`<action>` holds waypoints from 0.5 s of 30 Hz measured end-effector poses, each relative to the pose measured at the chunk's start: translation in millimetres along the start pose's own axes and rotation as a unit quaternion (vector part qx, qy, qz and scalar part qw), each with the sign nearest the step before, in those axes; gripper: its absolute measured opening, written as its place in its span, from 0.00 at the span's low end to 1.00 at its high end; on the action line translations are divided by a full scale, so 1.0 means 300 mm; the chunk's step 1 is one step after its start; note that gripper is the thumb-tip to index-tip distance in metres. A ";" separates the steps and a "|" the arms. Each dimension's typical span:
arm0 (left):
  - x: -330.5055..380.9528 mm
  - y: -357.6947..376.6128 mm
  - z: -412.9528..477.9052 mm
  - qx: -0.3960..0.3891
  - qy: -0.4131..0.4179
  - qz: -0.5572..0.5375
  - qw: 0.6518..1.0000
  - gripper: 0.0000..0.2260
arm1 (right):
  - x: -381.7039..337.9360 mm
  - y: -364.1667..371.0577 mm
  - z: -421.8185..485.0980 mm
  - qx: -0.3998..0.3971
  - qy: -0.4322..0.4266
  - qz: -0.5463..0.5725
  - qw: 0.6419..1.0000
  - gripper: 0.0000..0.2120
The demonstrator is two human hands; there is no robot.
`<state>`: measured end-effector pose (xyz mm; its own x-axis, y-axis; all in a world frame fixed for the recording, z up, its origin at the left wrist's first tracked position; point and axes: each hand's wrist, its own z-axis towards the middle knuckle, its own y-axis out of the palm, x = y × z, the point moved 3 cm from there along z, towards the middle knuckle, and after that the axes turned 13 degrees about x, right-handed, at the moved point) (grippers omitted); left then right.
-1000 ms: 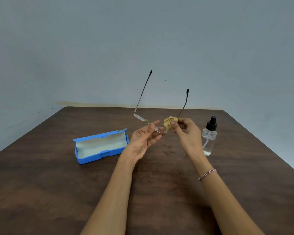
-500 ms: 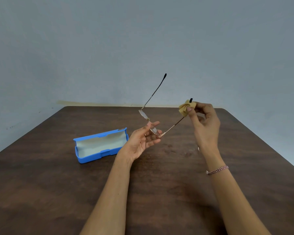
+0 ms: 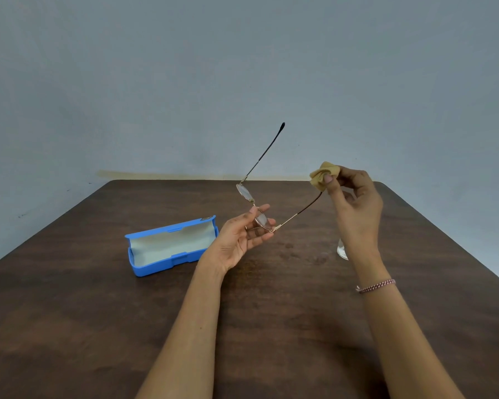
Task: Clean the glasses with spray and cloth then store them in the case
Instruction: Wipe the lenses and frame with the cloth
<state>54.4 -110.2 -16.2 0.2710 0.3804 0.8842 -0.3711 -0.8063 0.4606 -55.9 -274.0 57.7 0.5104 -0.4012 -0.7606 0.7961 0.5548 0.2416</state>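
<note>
Gold wire and clear lenses: glasses [image 3: 245, 193], aloft over the middle of the desk [image 3: 98, 312], nearer its far edge than its near one, clear of the wood. Both temples unfolded, one dark-tipped and slanting up and away against the grey wall [image 3: 242, 67], the other running rightward and up into a cloth. Front of the frame tilted, with one lens higher and farther, the other lower and nearer.

Left grip [image 3: 239, 240] palm-up beneath the frame, closed on the glasses: thumb and fingertips pinching the rim of the nearer lens close to its hinge, other fingers loosely spread below.

Right grip [image 3: 355, 208] up to the right of the frame, closed round a tan cloth [image 3: 323, 175] bunched between thumb and forefinger and wrapped about the end of the right-running temple. Tip of that temple hidden inside the folds. Other fingers curled in behind. Pink-and-white braided bracelet [image 3: 376, 285] on that wrist.

Blue case [image 3: 167, 262] lying open on the left half of the desk, about midway between far and near edges, lid tipped back, pale lining showing. Apart from the glasses, just left of the left wrist.

Clear spray bottle [image 3: 342, 250] standing toward the right edge of the desk, almost wholly hidden behind the right wrist, with only a sliver of its lower body in sight.
</note>
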 end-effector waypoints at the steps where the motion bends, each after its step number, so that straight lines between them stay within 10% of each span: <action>1: 0.001 0.000 0.000 0.001 0.005 -0.003 1.000 0.18 | 0.005 0.003 -0.002 -0.007 0.008 0.000 1.000 0.04; 8: 0.020 -0.009 -0.003 0.004 0.019 -0.048 0.999 0.18 | 0.048 0.049 -0.034 -0.117 0.014 -0.066 0.991 0.05; 15: 0.009 0.001 -0.012 -0.015 -0.009 -0.015 1.000 0.15 | 0.033 0.020 -0.012 -0.030 0.026 -0.015 0.999 0.05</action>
<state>51.8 -107.8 -13.4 0.2975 0.3963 0.8686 -0.3883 -0.7809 0.4892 -47.3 -271.9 49.4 0.4683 -0.3813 -0.7971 0.7890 0.5865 0.1829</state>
